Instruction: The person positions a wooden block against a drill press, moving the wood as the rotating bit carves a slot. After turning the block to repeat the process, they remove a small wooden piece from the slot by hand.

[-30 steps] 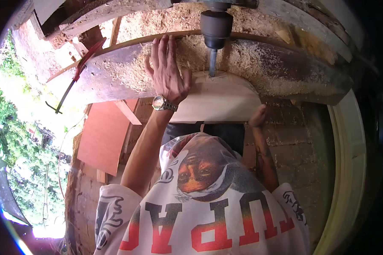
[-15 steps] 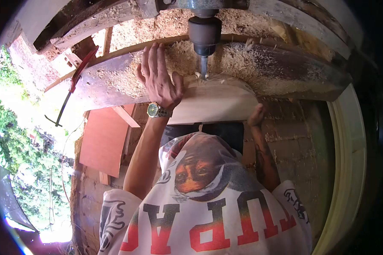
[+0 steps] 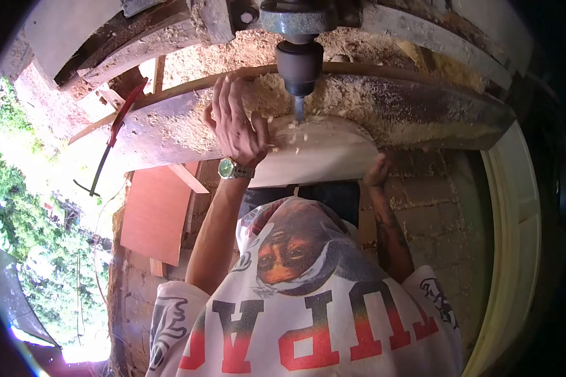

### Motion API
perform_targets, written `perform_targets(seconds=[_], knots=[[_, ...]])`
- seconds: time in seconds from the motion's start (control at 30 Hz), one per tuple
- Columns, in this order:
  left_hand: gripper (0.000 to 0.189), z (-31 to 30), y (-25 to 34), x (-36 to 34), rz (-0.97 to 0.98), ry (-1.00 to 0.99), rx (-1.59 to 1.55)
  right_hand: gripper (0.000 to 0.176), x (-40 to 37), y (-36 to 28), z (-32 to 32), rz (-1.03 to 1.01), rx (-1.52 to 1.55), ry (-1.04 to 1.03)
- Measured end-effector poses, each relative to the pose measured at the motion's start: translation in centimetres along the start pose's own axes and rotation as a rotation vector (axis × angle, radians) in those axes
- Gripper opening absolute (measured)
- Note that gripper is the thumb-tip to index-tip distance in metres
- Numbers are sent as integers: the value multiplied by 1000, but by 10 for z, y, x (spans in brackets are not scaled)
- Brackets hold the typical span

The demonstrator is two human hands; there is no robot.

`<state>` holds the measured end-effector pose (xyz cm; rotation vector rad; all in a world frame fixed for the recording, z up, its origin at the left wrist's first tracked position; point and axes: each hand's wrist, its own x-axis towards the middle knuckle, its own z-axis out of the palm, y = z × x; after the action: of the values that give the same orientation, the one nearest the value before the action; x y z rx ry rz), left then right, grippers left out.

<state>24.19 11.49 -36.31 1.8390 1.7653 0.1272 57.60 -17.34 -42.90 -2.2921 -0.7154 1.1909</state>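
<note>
A pale wooden board with a curved far edge lies partly on the bench, its straight edge near my waist. Above its far edge, a drill chuck points down with a metal bit at the wood. Loose chips lie or fly around the bit. My left hand, with a watch on its wrist, rests at the board's left side, fingers stretched over the dusty bench and thumb beside the board. At the right end, my right hand grips the board's edge; most of its fingers are hidden.
The wooden bench beam is covered with shavings. A red-handled hacksaw hangs off its left part. Below left leans a reddish panel. A pale frame stands at right, and sawdust heaps behind the beam.
The view has shifted slightly, so the bench and drill appear lower. More chips show around the bit and on the board. Both hands keep nearly the same places on the board.
</note>
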Motion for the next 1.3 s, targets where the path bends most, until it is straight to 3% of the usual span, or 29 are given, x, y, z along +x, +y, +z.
perform_targets(seconds=[0.1, 0.23, 0.33, 0.4, 0.53, 0.93, 1.3], knots=[[76, 2, -1, 0, -21, 1, 17, 71, 1, -14, -4, -37, -107, 5], [72, -3, 5, 5, -10, 27, -3, 73, -3, -77, 12, -121, -276, 264], [64, -8, 11, 11, -11, 9, 23, 55, -1, -86, 11, -200, -357, 337], [63, -7, 13, 9, -17, 17, 32, 56, 0, -80, 12, -170, -353, 353], [61, -10, 15, 13, -45, 15, 10, 67, 11, -77, 8, -236, -339, 250], [54, -8, 13, 16, -58, 47, 6, 59, 26, -112, 12, -355, -377, 246], [53, -12, 11, 15, -107, -23, 101, 63, 28, -119, 15, -368, -419, 239]])
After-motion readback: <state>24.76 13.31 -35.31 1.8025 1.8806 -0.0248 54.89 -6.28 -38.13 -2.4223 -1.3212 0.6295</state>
